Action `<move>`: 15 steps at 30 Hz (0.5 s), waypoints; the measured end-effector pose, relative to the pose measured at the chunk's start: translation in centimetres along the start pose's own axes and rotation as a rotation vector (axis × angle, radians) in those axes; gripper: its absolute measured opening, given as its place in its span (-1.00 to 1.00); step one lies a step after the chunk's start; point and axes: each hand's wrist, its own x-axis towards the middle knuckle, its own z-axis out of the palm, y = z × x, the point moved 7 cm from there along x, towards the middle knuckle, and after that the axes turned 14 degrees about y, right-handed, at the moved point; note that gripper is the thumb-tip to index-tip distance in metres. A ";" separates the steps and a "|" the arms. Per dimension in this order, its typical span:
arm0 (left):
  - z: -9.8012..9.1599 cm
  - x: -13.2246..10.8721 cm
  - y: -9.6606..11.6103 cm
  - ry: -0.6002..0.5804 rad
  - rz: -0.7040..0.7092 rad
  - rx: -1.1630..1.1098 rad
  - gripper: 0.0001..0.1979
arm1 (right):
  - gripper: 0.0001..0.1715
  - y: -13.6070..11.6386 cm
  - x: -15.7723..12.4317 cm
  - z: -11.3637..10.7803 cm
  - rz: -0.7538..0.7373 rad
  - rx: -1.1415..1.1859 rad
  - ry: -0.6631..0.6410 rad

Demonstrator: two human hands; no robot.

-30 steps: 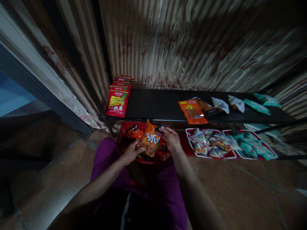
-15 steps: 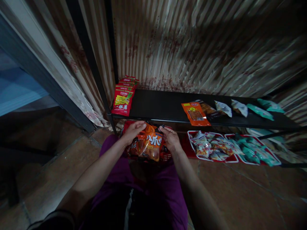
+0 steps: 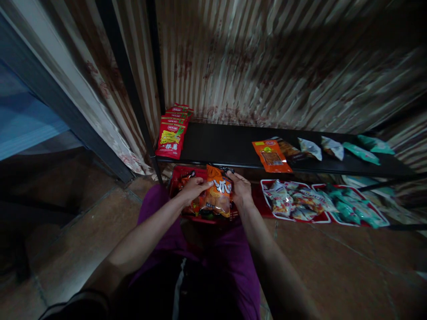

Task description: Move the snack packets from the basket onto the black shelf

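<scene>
Lower on the orange bag (image 3: 219, 198) than half a second ago sits my left hand (image 3: 194, 188). At least four red packets (image 3: 170, 140) fill the left end of the shelf (image 3: 220, 142); before its front edge, over a red basket (image 3: 175, 174), that one bag is clamped between my left and right hand (image 3: 240, 187); rightward, one flat orange packet (image 3: 271, 156) overhangs that edge, then two white packets (image 3: 310, 149), two green packets (image 3: 362, 154).

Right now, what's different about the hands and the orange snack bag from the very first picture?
The left hand moved up the left side of the orange bag, from near its bottom to nearer its top. The right hand is still at the bag's upper right. The red packets on the black shelf stayed put.
</scene>
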 end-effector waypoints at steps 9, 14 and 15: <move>1.5 -1.1 -0.9 -0.093 -0.102 -0.190 -0.57 | -0.64 -0.5 0.9 -0.7 -0.068 0.057 0.134; 1.1 -0.9 -1.6 0.021 -0.110 -0.227 -0.61 | -0.66 -0.5 1.1 0.2 -0.031 -0.055 -0.032; 0.7 -0.5 -1.6 0.072 -0.094 -0.226 -0.64 | -0.65 -0.3 0.7 0.2 -0.008 -0.086 -0.088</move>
